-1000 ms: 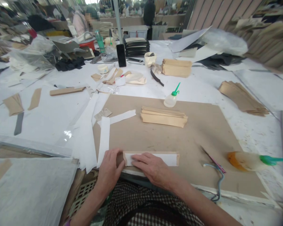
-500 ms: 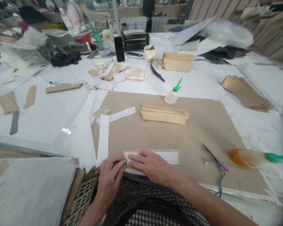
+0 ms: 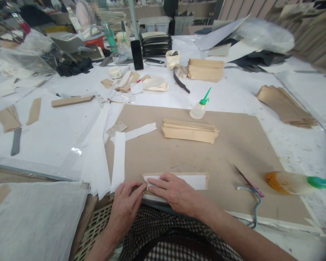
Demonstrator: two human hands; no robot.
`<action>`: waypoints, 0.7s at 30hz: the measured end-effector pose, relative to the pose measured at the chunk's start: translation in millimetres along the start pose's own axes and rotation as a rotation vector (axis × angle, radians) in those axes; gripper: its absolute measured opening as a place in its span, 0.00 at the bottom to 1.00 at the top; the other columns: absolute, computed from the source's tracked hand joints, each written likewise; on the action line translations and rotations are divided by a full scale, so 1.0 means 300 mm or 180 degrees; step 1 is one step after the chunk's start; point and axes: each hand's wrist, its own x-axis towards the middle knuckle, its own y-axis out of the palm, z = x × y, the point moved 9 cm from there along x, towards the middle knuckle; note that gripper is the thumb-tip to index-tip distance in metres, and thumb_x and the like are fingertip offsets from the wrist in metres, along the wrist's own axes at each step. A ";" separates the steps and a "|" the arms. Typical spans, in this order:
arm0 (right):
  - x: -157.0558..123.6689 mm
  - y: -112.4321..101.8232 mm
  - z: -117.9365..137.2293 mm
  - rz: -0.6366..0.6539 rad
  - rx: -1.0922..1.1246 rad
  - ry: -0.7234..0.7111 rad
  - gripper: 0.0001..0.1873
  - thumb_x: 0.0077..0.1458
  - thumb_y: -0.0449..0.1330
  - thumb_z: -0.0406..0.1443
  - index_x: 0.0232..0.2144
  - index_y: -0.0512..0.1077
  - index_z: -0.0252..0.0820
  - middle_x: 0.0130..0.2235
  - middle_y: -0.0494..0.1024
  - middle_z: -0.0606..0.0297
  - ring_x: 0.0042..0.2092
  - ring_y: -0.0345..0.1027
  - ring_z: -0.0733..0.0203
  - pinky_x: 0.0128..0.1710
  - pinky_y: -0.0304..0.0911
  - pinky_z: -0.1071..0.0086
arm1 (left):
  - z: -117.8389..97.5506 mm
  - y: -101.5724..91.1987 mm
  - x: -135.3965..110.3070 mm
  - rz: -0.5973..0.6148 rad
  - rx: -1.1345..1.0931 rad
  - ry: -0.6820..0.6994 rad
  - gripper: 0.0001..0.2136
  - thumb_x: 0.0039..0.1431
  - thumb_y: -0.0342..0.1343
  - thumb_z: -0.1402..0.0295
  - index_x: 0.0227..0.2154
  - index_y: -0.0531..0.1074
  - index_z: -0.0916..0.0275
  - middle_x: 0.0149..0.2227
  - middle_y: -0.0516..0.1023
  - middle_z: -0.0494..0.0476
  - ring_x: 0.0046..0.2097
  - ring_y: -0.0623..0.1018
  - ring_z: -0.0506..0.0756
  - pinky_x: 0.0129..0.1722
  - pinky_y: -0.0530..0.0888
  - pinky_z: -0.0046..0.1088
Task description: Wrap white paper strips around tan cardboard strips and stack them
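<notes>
Near the board's front edge lies a tan strip (image 3: 176, 173) with a white paper strip (image 3: 198, 182) on top of it. My right hand (image 3: 174, 190) rests flat across the white strip's left part, fingers stretched out and pressing down. At the left end of the tan strip, my left hand (image 3: 127, 199) has its thumb and fingers drawn together at the strip's edge; the pinched bit is mostly hidden. White paper strips (image 3: 118, 159) lie just beyond my left hand. A stack of tan strips (image 3: 190, 134) sits farther back on the brown board (image 3: 222, 156).
A small bottle with a green spout (image 3: 198, 110) stands behind the stack. On the right lie a bottle of amber liquid (image 3: 288, 183) and a thin pointed tool (image 3: 247, 179) with a blue cord (image 3: 256, 208). A phone (image 3: 137, 55) stands upright farther back. A person (image 3: 83, 14) is in the background.
Both hands keep almost the same place on the strip. The whole view has shifted very slightly.
</notes>
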 end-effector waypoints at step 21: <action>-0.044 0.045 -0.010 -0.0270 0.0152 0.0445 0.29 0.57 0.59 0.24 0.60 0.67 0.42 0.63 0.69 0.57 0.55 0.63 0.53 0.57 0.64 0.58 | -0.038 0.011 0.044 0.0894 0.0693 0.0819 0.15 0.66 0.51 0.75 0.54 0.71 0.59 0.47 0.75 0.61 0.46 0.73 0.60 0.45 0.71 0.38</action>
